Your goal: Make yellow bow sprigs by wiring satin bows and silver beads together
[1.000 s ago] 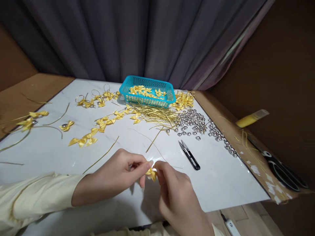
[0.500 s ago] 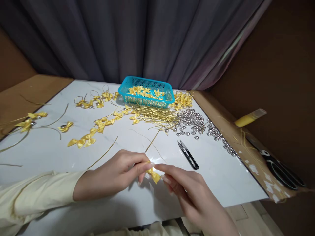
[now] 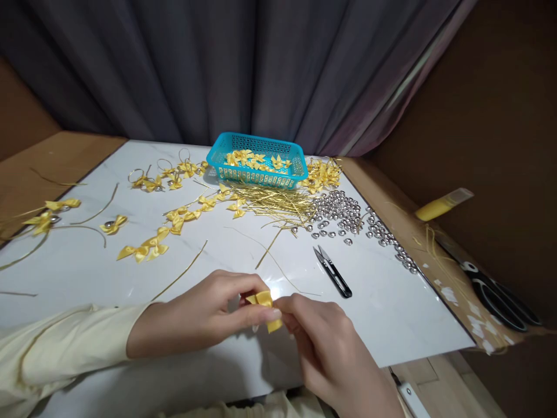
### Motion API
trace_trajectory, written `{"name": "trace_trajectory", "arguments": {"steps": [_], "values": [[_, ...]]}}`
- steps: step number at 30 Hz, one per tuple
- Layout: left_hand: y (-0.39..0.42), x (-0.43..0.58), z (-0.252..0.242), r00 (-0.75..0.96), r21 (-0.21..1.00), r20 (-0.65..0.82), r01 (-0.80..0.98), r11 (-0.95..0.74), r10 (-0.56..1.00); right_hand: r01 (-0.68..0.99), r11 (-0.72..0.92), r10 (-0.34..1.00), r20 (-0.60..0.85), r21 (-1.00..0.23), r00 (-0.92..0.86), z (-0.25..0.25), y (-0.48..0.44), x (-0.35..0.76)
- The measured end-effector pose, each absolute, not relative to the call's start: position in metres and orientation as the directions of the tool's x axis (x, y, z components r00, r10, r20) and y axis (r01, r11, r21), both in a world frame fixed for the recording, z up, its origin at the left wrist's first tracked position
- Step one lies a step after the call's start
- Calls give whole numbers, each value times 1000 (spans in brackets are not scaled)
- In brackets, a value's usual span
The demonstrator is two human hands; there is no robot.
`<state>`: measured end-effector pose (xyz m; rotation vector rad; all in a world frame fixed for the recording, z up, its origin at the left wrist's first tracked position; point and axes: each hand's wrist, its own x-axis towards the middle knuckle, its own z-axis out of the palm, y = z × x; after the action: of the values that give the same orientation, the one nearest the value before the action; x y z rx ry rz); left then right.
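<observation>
A yellow ribbon bow [image 3: 262, 299] is held over the near part of the white tabletop. My left hand [image 3: 204, 310] pinches it between thumb and fingers from the left. From the right, my right hand [image 3: 333, 345] has its fingers curled against the same bow. The fingertips cover the middle of the bow, so whether a cord or bead is between them cannot be seen. Black thread snips [image 3: 333, 273] lie beyond my right hand. A gold cord [image 3: 185, 270] lies on the table beyond my left wrist.
A blue basket [image 3: 256, 177] holds yellow bows at the back. Gold cords [image 3: 278, 200] and silver beads [image 3: 339, 210] lie before it. Finished-looking bows with beads [image 3: 114, 224] are scattered at left. Large scissors [image 3: 496, 296] and a yellow tube [image 3: 439, 207] lie right.
The bow has turned between my fingers, and more of its upper loop shows. My right hand has moved in closer, with its fingers more curled. The view has shifted slightly.
</observation>
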<state>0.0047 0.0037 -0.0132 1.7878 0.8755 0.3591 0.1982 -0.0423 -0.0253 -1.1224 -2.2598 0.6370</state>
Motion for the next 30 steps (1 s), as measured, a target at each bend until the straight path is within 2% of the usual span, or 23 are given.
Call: {"name": "trace_trajectory", "arguments": {"steps": [4, 10, 13, 15, 17, 19, 22, 27, 30], "values": [[3, 4, -16, 658, 923, -211, 378, -74, 723, 659, 575, 818, 335, -485, -467, -30, -41, 193], [4, 4, -14, 637, 922, -257, 388, -15, 727, 682, 636, 745, 518, -360, -421, -38, -40, 182], [4, 3, -13, 648, 918, -253, 394, -32, 718, 633, 662, 733, 527, -403, -431, -39, -38, 185], [4, 0, -15, 682, 913, -153, 375, -162, 715, 620, 634, 767, 475, -461, -431, -38, -33, 196], [5, -4, -18, 723, 838, 62, 337, -430, 688, 712, 521, 845, 401, -471, -353, -37, -25, 214], [5, -8, -22, 757, 660, 294, 282, -697, 584, 863, 295, 936, 304, -410, -176, -38, -17, 236], [7, -14, -30, 776, 452, 464, 208, -868, 428, 973, 27, 980, 198, -229, 19, -47, -7, 265], [6, -21, -42, 802, 283, 526, 149, -947, 284, 999, 35, 999, 35, 19, -36, -64, -4, 281], [0, -22, -47, 775, 220, 557, 208, -953, 298, 984, 73, 997, 3, 166, -74, -68, -3, 276]]}}
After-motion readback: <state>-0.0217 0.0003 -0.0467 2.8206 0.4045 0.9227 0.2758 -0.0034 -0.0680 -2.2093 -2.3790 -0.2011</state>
